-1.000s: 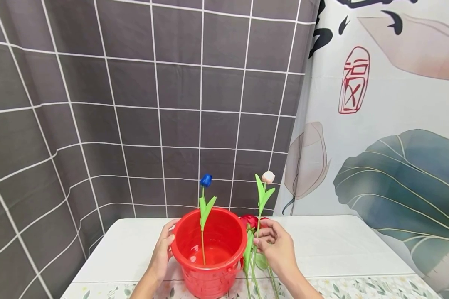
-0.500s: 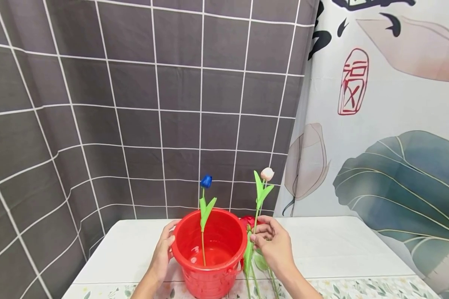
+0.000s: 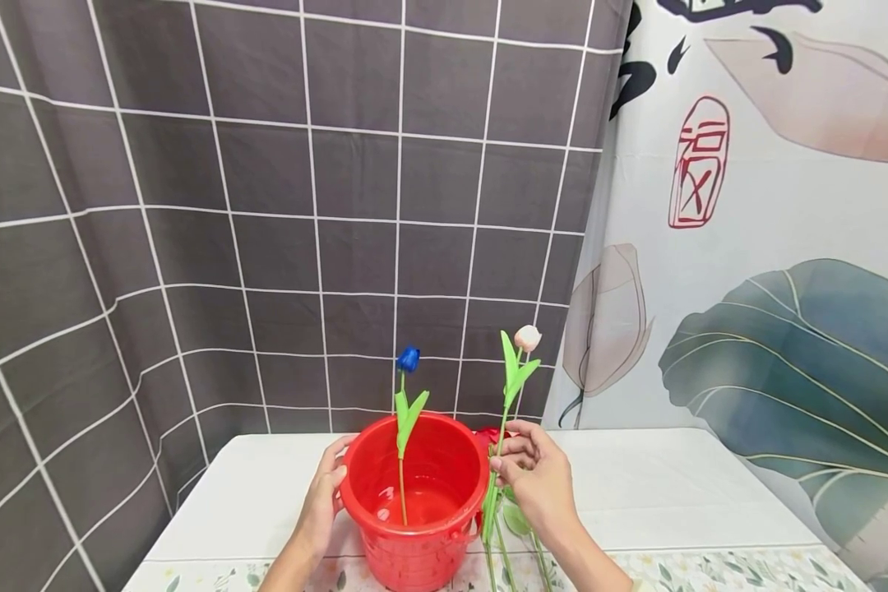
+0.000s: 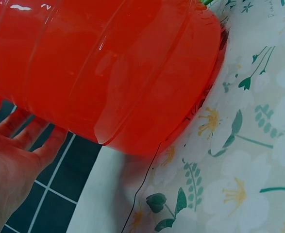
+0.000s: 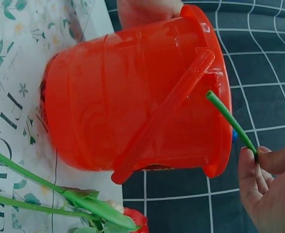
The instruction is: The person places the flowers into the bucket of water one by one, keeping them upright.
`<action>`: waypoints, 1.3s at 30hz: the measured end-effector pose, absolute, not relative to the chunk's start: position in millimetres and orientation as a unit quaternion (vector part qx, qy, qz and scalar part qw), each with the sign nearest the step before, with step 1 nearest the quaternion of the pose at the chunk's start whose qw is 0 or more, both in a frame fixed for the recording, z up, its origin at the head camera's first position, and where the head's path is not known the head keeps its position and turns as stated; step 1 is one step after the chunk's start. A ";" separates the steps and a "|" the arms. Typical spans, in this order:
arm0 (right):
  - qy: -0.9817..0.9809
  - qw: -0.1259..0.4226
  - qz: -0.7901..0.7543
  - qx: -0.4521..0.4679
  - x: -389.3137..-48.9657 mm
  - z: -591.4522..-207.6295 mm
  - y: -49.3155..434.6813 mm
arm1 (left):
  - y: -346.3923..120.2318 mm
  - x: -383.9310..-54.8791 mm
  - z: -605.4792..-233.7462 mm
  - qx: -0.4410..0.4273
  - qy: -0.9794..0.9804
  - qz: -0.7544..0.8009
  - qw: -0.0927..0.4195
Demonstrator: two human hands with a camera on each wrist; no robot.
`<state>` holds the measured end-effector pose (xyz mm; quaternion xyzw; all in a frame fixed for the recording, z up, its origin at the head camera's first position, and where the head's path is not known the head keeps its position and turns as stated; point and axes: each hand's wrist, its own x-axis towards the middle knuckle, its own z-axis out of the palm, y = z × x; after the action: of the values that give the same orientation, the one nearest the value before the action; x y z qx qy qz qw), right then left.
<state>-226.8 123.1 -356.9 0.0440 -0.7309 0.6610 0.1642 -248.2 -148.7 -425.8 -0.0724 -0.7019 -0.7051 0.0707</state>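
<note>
Right hand (image 3: 536,481) pinches the white tulip's stem (image 3: 505,411); left hand (image 3: 324,493), fingers straight, steadies the red bucket (image 3: 414,501); best lift the stem clear of the rim, then lower it upright beside the blue tulip (image 3: 407,358).

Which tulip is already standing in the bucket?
The blue tulip: its stem stands inside the red bucket. The pale pink tulip is pinched by the right hand outside the rim.
</note>
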 end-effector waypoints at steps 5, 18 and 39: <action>-0.727 0.167 0.664 0.044 -227.4 -356.5 122.4 | -149.3 -248.4 -426.1 -0.081 -0.702 -0.704 0.077; -0.711 0.180 0.678 0.051 -230.6 -352.2 117.3 | -149.2 -248.3 -426.0 -0.080 -0.698 -0.707 0.080; -0.697 0.196 0.687 0.062 -234.2 -342.8 105.7 | -149.1 -248.9 -426.8 -0.079 -0.691 -0.713 0.086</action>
<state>-234.2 105.7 -342.8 0.0622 -0.6973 0.6865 0.1962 -248.9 -149.1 -426.8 -0.0787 -0.6909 -0.7135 0.0861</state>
